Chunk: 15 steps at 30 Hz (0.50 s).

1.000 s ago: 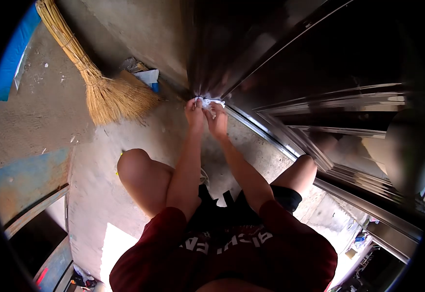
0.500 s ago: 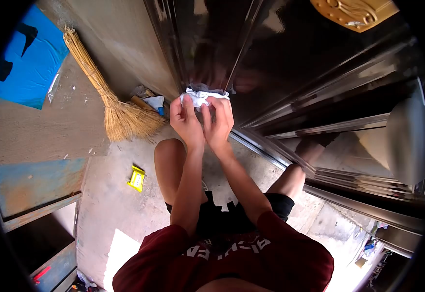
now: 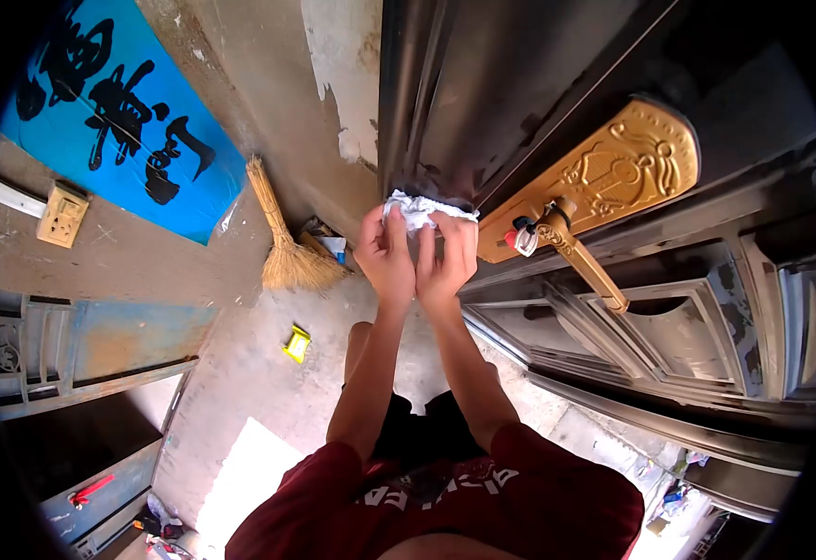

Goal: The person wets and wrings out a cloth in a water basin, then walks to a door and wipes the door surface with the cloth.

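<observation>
A crumpled white wipe [image 3: 417, 209] is pinched between both hands in front of the dark door [image 3: 511, 84]. My left hand [image 3: 386, 254] grips its left part, thumb on top. My right hand [image 3: 447, 257] grips the right part with bent fingers, close beside the left. Whether the wipe touches the door surface, I cannot tell. To the right of my hands, a gold door handle [image 3: 587, 261] sticks out from an ornate gold plate [image 3: 627, 168]. Keys [image 3: 523, 237] with a red piece hang by the handle.
A straw broom [image 3: 296, 261] leans in the wall corner at the left. On the concrete floor lies a yellow packet [image 3: 297, 344]. A blue sheet with black characters [image 3: 133, 121] covers part of the wall, above a socket [image 3: 63, 216]. A second door [image 3: 137, 341] stands at lower left.
I have risen from a squat to a more upright stance. Both hands came up with the wipe still held, and the handle, keys and more of the blue sheet came into view.
</observation>
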### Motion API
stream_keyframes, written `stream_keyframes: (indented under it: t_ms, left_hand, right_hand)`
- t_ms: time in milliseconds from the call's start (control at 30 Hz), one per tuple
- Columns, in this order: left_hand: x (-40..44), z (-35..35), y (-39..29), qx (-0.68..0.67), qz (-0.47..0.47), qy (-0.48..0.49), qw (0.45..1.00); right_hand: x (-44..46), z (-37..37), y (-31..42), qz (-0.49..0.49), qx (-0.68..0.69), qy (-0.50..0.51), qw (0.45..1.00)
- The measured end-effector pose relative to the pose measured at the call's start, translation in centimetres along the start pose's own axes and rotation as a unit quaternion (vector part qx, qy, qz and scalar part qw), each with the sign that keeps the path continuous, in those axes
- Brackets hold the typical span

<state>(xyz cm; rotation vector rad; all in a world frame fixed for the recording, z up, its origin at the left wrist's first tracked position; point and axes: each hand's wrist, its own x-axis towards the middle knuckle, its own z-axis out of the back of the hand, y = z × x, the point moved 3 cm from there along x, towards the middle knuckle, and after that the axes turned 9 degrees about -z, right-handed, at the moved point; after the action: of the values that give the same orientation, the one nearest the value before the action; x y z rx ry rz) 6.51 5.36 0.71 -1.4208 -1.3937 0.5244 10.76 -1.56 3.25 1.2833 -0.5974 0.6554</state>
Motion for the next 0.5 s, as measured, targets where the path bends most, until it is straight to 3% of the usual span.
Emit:
stream_keyframes:
  t_ms: [267, 333, 400, 500]
  left_hand:
    - [7.0, -3.4, -13.0, -0.03, -0.026, 0.041, 0.998]
    - [8.0, -4.0, -15.2, -0.038, -0.019, 0.062, 0.997]
    - [8.4, -4.9, -16.8, -0.036, -0.075, 0.109, 0.991]
    - [9.2, -6.0, -18.4, -0.016, -0.069, 0.125, 0.99]
  right_hand:
    - [9.2, 0.5, 11.6, -0.014, -0.036, 0.02, 0.999]
    - [10.4, 0.6, 12.8, -0.055, 0.011, 0.001, 0.998]
    - [12.2, 1.8, 14.0, -0.058, -0.012, 0.006, 0.998]
    - [15.6, 3.4, 16.2, 0.008, -0.081, 0.012, 0.997]
